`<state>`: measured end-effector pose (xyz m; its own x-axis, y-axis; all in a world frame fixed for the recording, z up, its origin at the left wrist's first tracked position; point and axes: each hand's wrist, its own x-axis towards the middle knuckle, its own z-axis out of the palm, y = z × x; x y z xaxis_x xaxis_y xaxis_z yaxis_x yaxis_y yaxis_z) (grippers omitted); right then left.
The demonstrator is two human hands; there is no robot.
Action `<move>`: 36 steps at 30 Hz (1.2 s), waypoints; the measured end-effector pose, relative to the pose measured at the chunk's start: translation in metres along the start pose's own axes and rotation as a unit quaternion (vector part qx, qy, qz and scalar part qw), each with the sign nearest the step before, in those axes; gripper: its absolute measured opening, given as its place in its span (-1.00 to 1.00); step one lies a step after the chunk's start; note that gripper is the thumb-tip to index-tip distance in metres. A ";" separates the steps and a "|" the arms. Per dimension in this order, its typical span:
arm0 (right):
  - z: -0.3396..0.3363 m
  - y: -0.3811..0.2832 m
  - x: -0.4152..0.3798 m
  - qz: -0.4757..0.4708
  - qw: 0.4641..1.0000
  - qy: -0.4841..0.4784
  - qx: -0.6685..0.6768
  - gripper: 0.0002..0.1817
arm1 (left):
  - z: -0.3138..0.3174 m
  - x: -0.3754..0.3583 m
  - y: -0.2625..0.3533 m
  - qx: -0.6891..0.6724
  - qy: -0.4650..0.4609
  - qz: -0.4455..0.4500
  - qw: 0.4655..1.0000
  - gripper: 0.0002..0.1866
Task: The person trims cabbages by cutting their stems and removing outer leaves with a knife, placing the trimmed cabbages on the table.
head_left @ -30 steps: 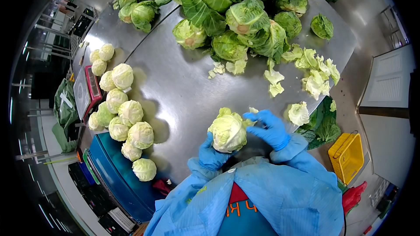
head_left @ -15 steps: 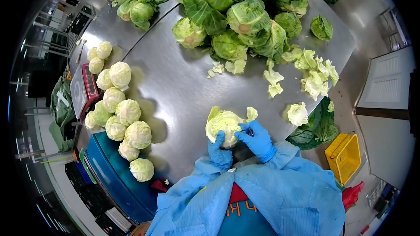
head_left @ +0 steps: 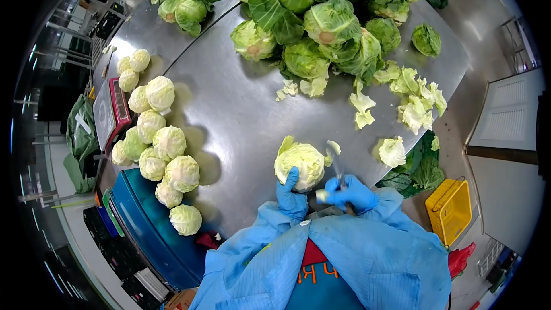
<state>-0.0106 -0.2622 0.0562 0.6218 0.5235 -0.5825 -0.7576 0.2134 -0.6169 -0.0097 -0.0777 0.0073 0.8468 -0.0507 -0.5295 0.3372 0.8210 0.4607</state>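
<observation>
At the near edge of the table (head_left: pixel 238 143), 1 cabbage (head_left: pixel 301 165) sits in the half-curled left hand (head_left: pixel 291 196); the right hand (head_left: pixel 354 195), fisted round a knife (head_left: pixel 337 167), lies just right, blade pointing forward.

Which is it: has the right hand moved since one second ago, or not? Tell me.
Yes. The right hand has moved down in the view, now farther below the lone pale leaf on the table.
</observation>
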 end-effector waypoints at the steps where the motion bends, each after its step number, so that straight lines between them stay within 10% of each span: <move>1: -0.010 0.001 -0.001 -0.040 0.991 -0.117 -0.048 -0.88 | -0.001 0.000 0.002 -0.018 0.008 -0.019 1.000 -0.35; 3: -0.024 -0.010 0.000 -0.024 0.970 -0.223 -0.094 -0.85 | -0.003 -0.001 0.004 -0.055 0.025 -0.057 0.997 -0.34; 5: -0.007 -0.010 0.005 -0.062 0.997 0.031 -0.024 -0.62 | -0.002 0.001 0.005 -0.083 0.024 -0.068 0.994 -0.34; 7: -0.002 -0.004 0.023 -0.183 0.924 0.197 -0.272 -0.48 | 0.002 -0.001 0.008 -0.096 0.018 -0.076 0.992 -0.35; 12: 0.025 0.005 0.041 -0.296 0.751 0.251 -0.535 -0.54 | -0.009 0.003 0.002 -0.064 0.005 -0.063 0.996 -0.36; 15: 0.023 0.015 0.035 -0.335 0.841 0.157 -0.395 -0.68 | -0.013 0.004 0.000 -0.048 0.003 -0.069 0.996 -0.39; 19: 0.003 -0.011 0.016 -0.206 0.912 -0.285 -0.212 -0.79 | 0.000 0.003 0.007 -0.090 0.023 -0.097 0.991 -0.39; 23: -0.004 -0.005 0.028 -0.150 0.973 0.171 -0.032 -0.55 | 0.000 -0.002 0.024 -0.136 0.005 -0.160 0.978 -0.36; 28: 0.002 0.002 0.070 -0.174 0.969 0.173 0.005 -0.41 | -0.011 0.010 0.042 0.200 0.035 -0.038 0.978 -0.23; 29: 0.004 -0.003 0.074 -0.163 0.973 0.161 0.008 -0.40 | -0.011 0.008 0.054 0.397 0.003 0.117 0.910 -0.17; 31: 0.005 -0.009 0.088 -0.165 0.978 0.127 -0.021 -0.44 | 0.010 0.002 0.095 0.697 -0.066 0.395 0.595 -0.07; 32: 0.010 -0.014 0.095 -0.171 0.979 0.112 -0.025 -0.46 | 0.003 0.009 0.102 0.676 -0.176 0.333 0.634 0.06; 35: 0.006 -0.024 0.107 -0.157 0.983 0.093 -0.002 -0.58 | 0.021 0.024 0.121 0.795 -0.340 0.190 0.464 0.08; 36: 0.003 -0.020 0.114 -0.160 0.980 0.116 0.014 -0.60 | 0.011 0.033 0.116 0.796 -0.323 0.278 0.430 0.15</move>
<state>0.0754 -0.2038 0.0040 0.8542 0.2256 -0.4685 -0.5200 0.3605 -0.7744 0.0619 0.0095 0.0510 0.7424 -0.6681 0.0491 -0.5722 -0.5942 0.5653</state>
